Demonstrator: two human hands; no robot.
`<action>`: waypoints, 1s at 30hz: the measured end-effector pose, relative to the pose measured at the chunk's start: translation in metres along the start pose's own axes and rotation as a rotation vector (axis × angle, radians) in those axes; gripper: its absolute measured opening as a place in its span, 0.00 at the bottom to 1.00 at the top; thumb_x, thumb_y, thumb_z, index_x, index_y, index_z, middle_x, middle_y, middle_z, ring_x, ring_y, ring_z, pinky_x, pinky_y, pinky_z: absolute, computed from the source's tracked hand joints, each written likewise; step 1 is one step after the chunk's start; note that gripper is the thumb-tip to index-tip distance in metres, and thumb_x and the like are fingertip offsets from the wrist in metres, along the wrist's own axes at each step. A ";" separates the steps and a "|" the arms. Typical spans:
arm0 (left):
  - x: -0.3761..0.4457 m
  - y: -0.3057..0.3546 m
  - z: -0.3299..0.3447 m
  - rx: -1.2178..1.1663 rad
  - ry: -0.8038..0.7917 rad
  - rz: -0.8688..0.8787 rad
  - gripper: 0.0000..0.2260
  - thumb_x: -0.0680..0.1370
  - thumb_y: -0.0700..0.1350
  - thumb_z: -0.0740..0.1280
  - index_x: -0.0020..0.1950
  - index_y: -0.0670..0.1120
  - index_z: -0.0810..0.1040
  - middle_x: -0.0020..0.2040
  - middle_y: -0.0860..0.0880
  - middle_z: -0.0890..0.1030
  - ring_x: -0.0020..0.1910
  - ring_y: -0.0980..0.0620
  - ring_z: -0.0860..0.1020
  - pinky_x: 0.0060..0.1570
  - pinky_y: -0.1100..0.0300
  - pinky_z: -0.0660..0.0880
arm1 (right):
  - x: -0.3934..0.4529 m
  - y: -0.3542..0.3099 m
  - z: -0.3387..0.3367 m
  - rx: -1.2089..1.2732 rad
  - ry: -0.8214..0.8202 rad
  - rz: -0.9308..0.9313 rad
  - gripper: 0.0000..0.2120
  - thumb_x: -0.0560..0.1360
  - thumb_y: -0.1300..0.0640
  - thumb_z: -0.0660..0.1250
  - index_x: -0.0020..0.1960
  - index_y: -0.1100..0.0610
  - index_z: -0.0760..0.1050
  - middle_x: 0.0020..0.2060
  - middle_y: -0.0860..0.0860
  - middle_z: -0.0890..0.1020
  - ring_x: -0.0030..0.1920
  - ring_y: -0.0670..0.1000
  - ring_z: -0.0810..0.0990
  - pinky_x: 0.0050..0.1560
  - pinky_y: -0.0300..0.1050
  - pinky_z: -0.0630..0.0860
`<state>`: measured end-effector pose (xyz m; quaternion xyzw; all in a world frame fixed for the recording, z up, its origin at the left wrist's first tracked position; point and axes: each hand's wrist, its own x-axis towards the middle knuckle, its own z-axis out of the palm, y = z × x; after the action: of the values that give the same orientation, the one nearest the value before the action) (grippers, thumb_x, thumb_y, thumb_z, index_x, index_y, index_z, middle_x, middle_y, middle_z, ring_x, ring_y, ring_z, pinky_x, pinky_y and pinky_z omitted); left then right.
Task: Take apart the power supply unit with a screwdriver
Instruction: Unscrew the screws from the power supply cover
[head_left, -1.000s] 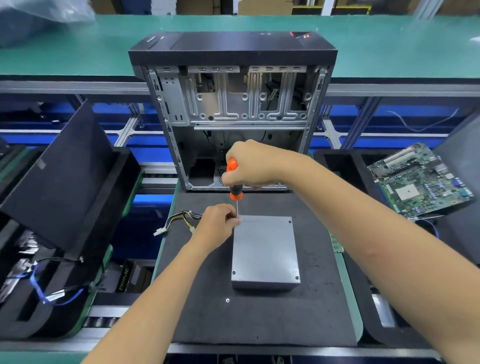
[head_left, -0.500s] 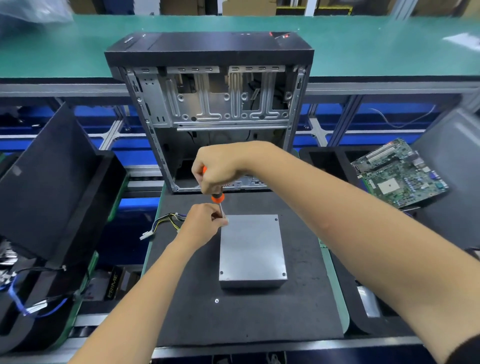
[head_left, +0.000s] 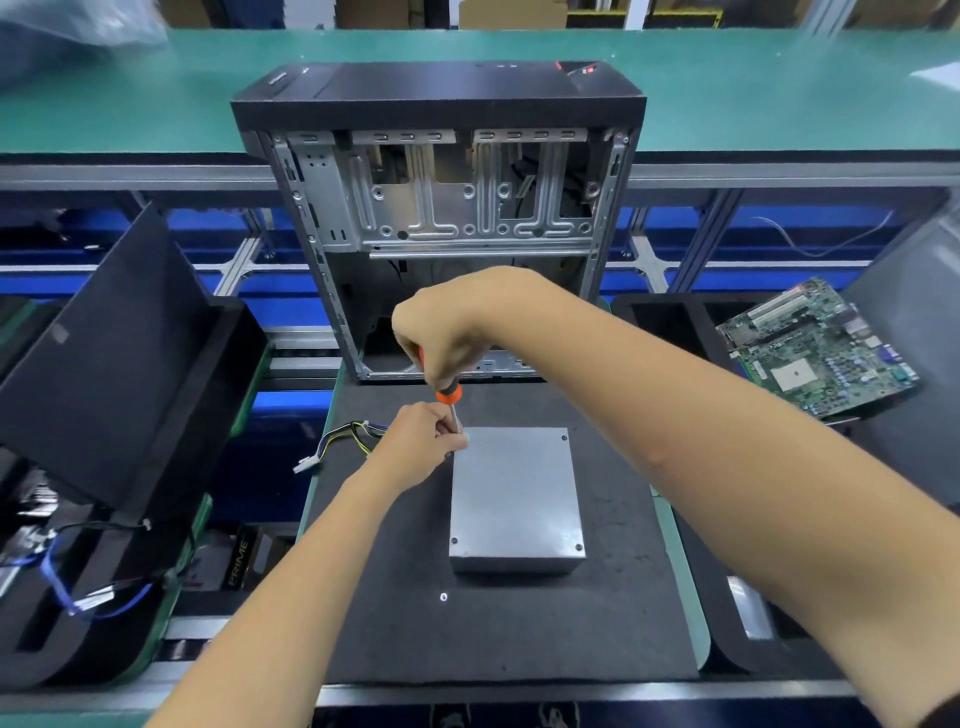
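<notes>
At the twelve o'clock side of the black mat (head_left: 519, 634), I am curling my right hand (head_left: 452, 332) around the screwdriver (head_left: 450, 395), driving the power supply unit (head_left: 514, 499)'s eleven o'clock screw while my left hand (head_left: 421, 441) is pinching the shaft. Three cover screws are waiting; steady downward pressure seems needed.

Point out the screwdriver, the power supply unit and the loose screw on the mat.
screwdriver (head_left: 449, 393): head view, orange handle collar.
power supply unit (head_left: 514, 493): head view, top cover.
loose screw (head_left: 443, 597): head view, its head.
</notes>
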<state>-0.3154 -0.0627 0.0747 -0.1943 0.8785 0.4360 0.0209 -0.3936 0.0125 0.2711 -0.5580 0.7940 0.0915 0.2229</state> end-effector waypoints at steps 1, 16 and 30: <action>0.000 0.000 0.000 -0.007 -0.007 -0.001 0.05 0.73 0.42 0.71 0.37 0.44 0.78 0.33 0.49 0.80 0.31 0.56 0.77 0.41 0.56 0.77 | 0.001 0.000 0.001 -0.013 -0.016 -0.010 0.04 0.69 0.64 0.69 0.44 0.60 0.80 0.40 0.55 0.84 0.42 0.55 0.82 0.34 0.42 0.72; 0.009 0.002 0.000 0.028 -0.034 -0.054 0.04 0.73 0.40 0.71 0.39 0.43 0.79 0.34 0.48 0.80 0.29 0.56 0.77 0.42 0.52 0.81 | 0.004 0.007 0.010 -0.076 0.173 0.086 0.10 0.76 0.59 0.59 0.36 0.57 0.67 0.32 0.52 0.74 0.29 0.50 0.68 0.27 0.42 0.62; 0.014 -0.001 0.005 0.056 -0.029 -0.090 0.04 0.73 0.40 0.71 0.39 0.44 0.78 0.37 0.47 0.79 0.35 0.48 0.78 0.47 0.48 0.80 | 0.000 0.013 0.009 -0.134 0.197 0.117 0.10 0.80 0.57 0.56 0.41 0.57 0.69 0.35 0.52 0.73 0.30 0.50 0.70 0.28 0.44 0.62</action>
<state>-0.3283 -0.0638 0.0679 -0.2266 0.8803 0.4127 0.0588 -0.4037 0.0205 0.2616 -0.5309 0.8352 0.1021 0.1004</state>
